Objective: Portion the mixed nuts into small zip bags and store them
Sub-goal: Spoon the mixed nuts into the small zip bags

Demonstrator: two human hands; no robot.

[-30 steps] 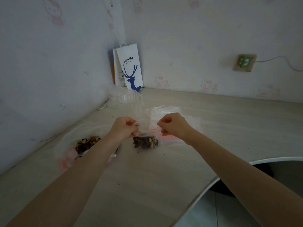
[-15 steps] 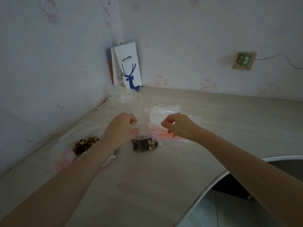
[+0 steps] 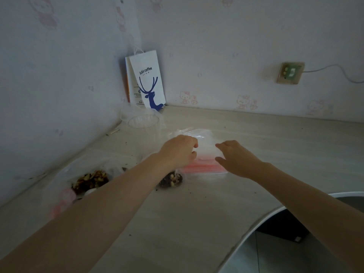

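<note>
We note left hand curled at empty zip bags, hold unclear; right hand slack, released. Its wrist may topple filled bag at desk centre; seal unverified.

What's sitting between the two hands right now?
In the head view, a stack of empty clear zip bags with red seal strips lies on the table between the left hand and right hand.
</note>
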